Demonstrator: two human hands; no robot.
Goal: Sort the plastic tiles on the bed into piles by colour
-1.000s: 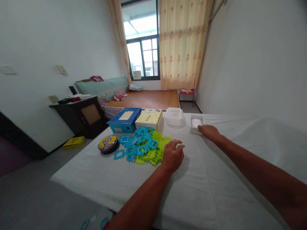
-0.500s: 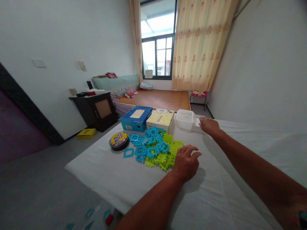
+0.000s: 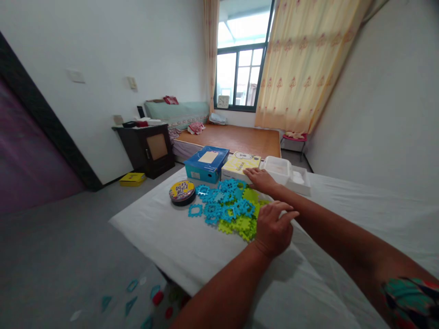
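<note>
A heap of blue foam puzzle pieces [image 3: 219, 204] and lime-green foam pieces [image 3: 244, 223] lies on the white-covered table [image 3: 192, 246]. My left hand [image 3: 274, 227] rests at the heap's right edge, fingers loosely spread and holding nothing. My right hand [image 3: 259, 177] reaches across to the far side of the heap, flat and open, right beside the yellow box [image 3: 240, 165].
A blue box [image 3: 206, 163], a clear plastic tub [image 3: 279, 167] and a white tray [image 3: 302, 179] line the table's far edge. A round tin [image 3: 182, 191] sits to the left. A dark cabinet [image 3: 148, 148] and a low bed [image 3: 229, 139] stand beyond. Small pieces [image 3: 151, 292] lie on the floor.
My right hand left the white tray and swung left to the far side of the foam heap. My left hand stayed at the heap's right edge. The view turned left.
</note>
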